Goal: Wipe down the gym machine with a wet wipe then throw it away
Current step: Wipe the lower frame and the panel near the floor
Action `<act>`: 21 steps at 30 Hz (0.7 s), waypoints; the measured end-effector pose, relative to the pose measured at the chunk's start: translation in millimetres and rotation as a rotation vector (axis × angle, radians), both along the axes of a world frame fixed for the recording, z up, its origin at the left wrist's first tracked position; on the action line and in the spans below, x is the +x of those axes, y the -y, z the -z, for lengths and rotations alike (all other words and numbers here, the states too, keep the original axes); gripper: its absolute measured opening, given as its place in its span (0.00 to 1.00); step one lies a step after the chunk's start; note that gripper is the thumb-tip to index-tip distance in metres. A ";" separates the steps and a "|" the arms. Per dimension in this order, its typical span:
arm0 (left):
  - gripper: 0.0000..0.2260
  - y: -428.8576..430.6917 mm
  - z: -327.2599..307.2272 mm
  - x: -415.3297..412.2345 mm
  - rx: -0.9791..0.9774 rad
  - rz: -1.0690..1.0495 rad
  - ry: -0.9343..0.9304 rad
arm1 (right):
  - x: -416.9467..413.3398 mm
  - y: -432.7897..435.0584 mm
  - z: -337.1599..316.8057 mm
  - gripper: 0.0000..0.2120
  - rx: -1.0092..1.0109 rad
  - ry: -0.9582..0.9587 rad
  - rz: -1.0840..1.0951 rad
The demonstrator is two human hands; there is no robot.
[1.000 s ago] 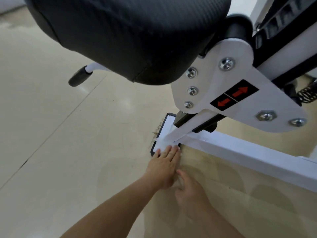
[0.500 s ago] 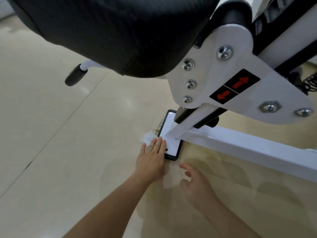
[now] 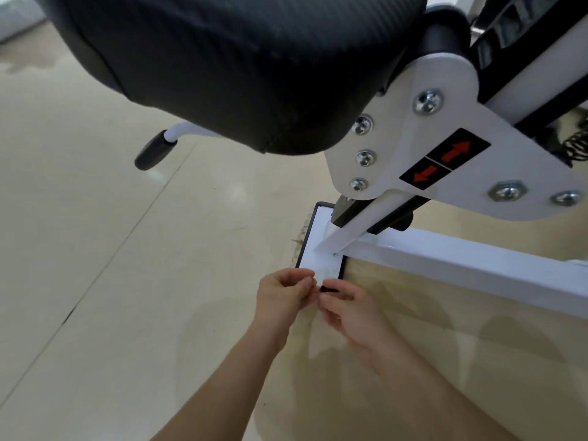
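beige floor (image 3: 95, 249); left hand (image 3: 286, 296), right hand (image 3: 354, 311) curled fingertip-to-fingertip (by machine foot (image 3: 318, 240))

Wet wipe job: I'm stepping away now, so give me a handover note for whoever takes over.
Left hand: fingers curled, apparently pinching the wet wipe over the foot plate.
Right hand: curled beside it at the plate's near edge; grip unclear.
Done: work is at the base; how much is wiped cannot be told.
Left: finish the frame, bin the wipe; no bin in view.
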State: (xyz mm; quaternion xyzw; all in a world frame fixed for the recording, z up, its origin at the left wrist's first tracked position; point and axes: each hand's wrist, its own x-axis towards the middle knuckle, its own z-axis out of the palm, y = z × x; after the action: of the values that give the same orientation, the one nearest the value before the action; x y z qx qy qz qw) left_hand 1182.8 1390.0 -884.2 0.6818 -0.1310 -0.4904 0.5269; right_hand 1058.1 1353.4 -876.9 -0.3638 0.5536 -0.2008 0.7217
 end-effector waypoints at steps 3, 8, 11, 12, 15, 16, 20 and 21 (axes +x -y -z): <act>0.15 -9.0 24.6 10.1 0.290 0.354 0.741 | -1.5 -6.7 3.3 0.16 -0.097 -0.134 -0.006; 0.15 -13.3 30.7 -7.0 0.320 0.668 0.899 | -12.8 -24.7 -1.0 0.23 0.070 -0.134 0.006; 0.05 -18.6 8.8 -10.9 0.141 0.385 0.428 | -18.1 -28.7 -11.2 0.22 0.070 -0.039 -0.013; 0.05 -23.7 -2.4 -11.6 0.075 0.359 0.241 | -19.3 -27.6 -16.0 0.20 0.050 0.015 -0.032; 0.09 -41.5 -33.0 -12.2 -0.058 0.405 -0.101 | -19.1 -23.5 -28.5 0.13 -0.058 0.042 -0.028; 0.09 -46.2 -40.7 -11.5 -0.081 0.396 -0.143 | -18.0 -24.0 -31.9 0.11 -0.084 0.029 -0.016; 0.10 -57.0 -57.3 -11.7 -0.142 0.279 -0.231 | -15.4 -34.2 -46.9 0.05 -0.148 0.033 0.010; 0.11 -58.7 -60.7 -12.2 -0.145 0.231 -0.246 | -16.3 -36.0 -52.5 0.04 -0.138 0.071 0.020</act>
State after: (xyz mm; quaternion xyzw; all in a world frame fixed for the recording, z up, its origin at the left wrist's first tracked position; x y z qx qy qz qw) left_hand 1170.6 1448.7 -823.5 0.5574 -0.1780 -0.6163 0.5271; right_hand 1041.7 1389.4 -824.4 -0.3998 0.5160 -0.2582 0.7122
